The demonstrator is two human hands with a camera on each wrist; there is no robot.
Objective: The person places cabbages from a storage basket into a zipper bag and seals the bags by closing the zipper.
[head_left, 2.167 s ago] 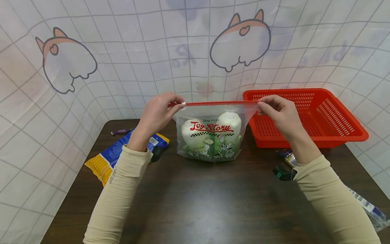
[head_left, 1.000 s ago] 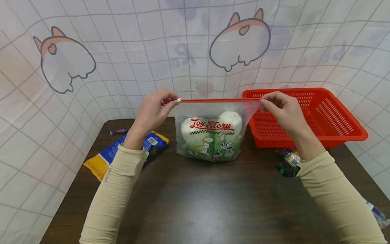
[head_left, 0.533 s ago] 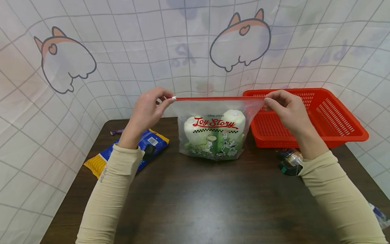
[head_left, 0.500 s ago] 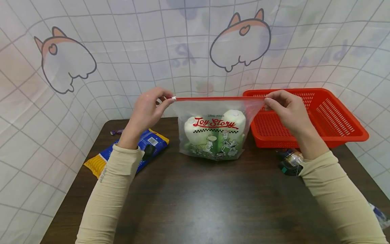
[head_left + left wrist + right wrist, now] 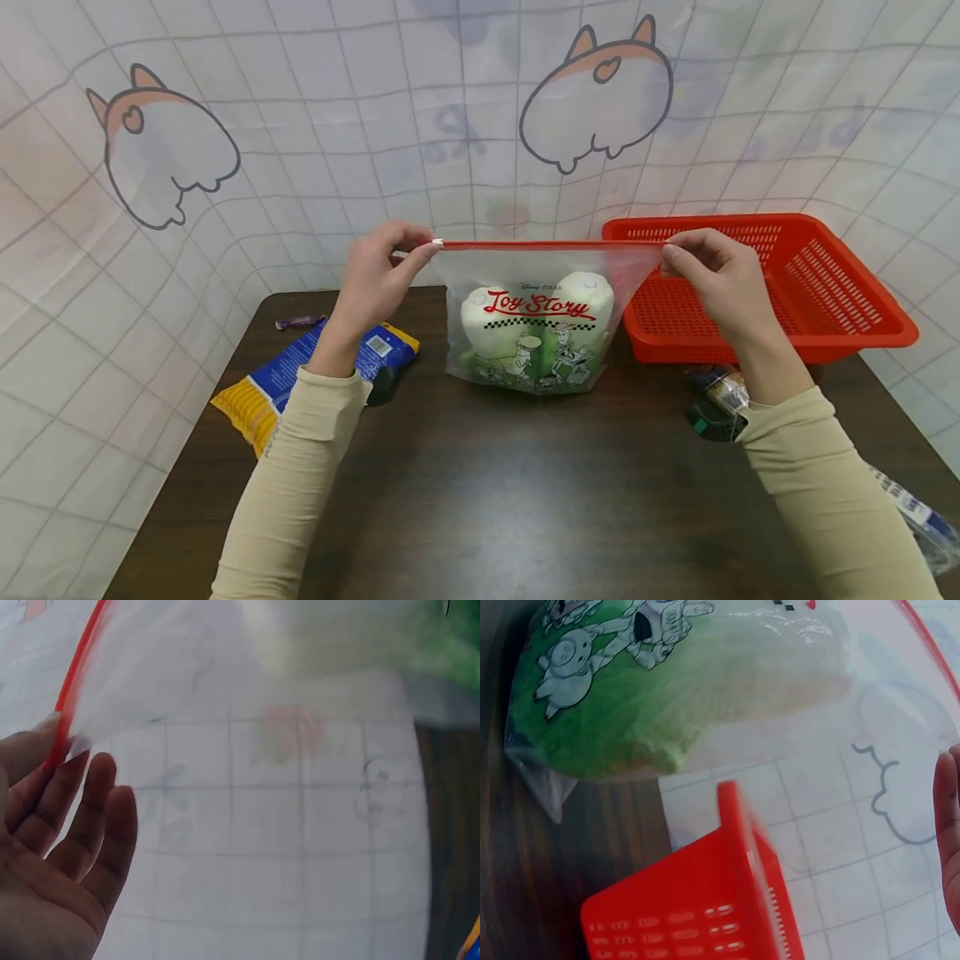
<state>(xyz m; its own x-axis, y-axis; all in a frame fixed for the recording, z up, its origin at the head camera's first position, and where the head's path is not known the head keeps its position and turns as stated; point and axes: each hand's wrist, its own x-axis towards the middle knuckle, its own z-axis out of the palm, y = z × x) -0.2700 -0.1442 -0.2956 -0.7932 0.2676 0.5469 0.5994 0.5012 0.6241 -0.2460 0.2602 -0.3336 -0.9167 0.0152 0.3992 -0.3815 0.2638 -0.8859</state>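
Observation:
A clear zip bag (image 5: pixel 525 262) with "Toy Story" print hangs upright at mid-table, its red zip strip drawn straight across the top. Two pale, round-ended, white-and-green things (image 5: pixel 588 292) show through its plastic. At the strip's left end my left hand (image 5: pixel 372 279) pinches the red edge by the small white slider (image 5: pixel 438 242), between thumb and index finger; the other fingers stand loose in the left wrist view. My right hand (image 5: pixel 723 279) pinches the strip's right end. Only the edge of my right fingers (image 5: pixel 949 825) shows in the right wrist view.
A red slotted basket (image 5: pixel 847 333) stands behind my right hand. Left lies a blue-and-yellow packet (image 5: pixel 288 375), with a small purple wrapped piece (image 5: pixel 300 322) behind it. Near my right wrist is a shiny wrapped item (image 5: pixel 726 390). Another clear packet (image 5: pixel 918 517) lies at the right edge.
My hands have drawn slightly farther apart, the right one moving rightward, and more of the red strip shows between them. The bag has shifted a little right.

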